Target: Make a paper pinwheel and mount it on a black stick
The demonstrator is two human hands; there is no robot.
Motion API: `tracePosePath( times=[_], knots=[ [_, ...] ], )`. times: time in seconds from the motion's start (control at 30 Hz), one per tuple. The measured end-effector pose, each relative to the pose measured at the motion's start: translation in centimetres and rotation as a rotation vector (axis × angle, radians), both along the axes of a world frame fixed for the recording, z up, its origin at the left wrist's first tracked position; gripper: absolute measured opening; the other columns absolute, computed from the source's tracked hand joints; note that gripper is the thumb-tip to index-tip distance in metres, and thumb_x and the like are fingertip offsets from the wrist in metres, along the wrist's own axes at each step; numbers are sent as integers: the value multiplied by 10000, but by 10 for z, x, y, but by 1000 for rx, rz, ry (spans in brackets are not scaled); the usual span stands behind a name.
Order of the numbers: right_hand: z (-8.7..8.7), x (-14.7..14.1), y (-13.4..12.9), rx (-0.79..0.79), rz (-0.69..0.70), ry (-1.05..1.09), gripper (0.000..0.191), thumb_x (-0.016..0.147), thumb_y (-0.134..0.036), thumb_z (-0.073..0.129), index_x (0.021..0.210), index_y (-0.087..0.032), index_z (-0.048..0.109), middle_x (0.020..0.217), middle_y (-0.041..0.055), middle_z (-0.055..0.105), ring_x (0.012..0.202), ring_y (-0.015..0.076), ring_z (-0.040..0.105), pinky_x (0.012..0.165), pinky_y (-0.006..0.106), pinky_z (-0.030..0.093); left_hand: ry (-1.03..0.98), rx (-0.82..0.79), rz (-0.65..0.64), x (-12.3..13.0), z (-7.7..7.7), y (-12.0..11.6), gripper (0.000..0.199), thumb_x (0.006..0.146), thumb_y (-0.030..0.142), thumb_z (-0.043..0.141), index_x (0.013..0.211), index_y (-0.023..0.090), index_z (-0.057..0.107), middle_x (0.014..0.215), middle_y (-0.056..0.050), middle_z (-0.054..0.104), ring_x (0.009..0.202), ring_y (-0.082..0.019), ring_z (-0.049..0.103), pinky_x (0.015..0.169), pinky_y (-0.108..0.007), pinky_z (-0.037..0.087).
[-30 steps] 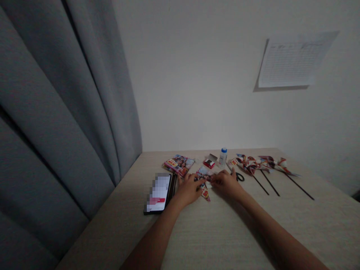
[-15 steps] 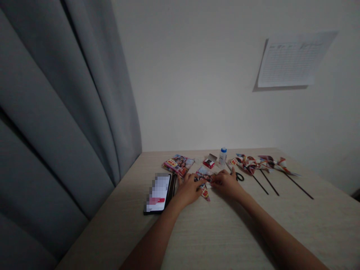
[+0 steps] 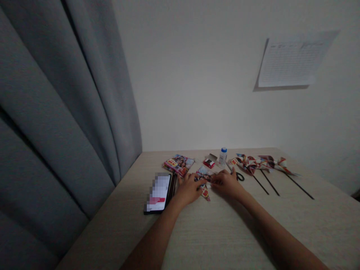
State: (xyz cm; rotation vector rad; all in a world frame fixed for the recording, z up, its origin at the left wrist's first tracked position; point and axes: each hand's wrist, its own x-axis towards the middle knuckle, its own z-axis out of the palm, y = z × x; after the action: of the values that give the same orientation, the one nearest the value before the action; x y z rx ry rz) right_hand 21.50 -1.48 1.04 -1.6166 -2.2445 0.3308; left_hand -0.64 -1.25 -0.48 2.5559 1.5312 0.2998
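A colourful printed sheet of paper [image 3: 204, 171] lies between my two hands, with a pointed flap [image 3: 206, 193] reaching toward me. My left hand [image 3: 189, 189] rests on its left side, fingers spread and pressing it against the table. At the right edge my right hand [image 3: 226, 183] has its fingertips pinched together on the paper, thumb side partly hidden. Just beyond the right hand are scissors [image 3: 240, 177], their black handles showing and blades mostly covered.
A phone [image 3: 157, 195] in a dark case lies left of my left hand. Behind are a stack of printed sheets [image 3: 180, 164], a small red box [image 3: 209, 162] and a blue-capped glue bottle [image 3: 222, 156]. Several paper pinwheels [image 3: 250, 164] with dark sticks [image 3: 270, 182] lie at right.
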Motion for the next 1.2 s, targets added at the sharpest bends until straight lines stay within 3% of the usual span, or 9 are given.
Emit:
tracePosePath(
  times=[0.4,0.73,1.2],
  knots=[
    [3,-1,0,-20,0,-3,179,858,-355,621,942,-288,764,939,41,754,1144,286,574,1105,736,-56,-22,-2,13,1,4,-2,572,898,360,566,1433,517,438,1423,-14,502,1385,-337,354,1118,-795,31],
    [2,-1,-1,-11,-6,-5,183,865,-385,622,927,-287,764,914,44,746,1121,279,579,1110,729,-42,23,15,32,3,2,-1,426,917,426,533,1336,499,560,1429,-28,496,1393,-353,353,1104,-804,56],
    [1,-2,0,-27,-7,-1,200,859,-367,607,969,-305,762,944,35,754,1147,279,564,1109,722,-54,-44,1,35,3,7,-2,511,881,403,580,1384,470,519,1431,-24,528,1383,-344,370,1114,-794,11]
  ],
)
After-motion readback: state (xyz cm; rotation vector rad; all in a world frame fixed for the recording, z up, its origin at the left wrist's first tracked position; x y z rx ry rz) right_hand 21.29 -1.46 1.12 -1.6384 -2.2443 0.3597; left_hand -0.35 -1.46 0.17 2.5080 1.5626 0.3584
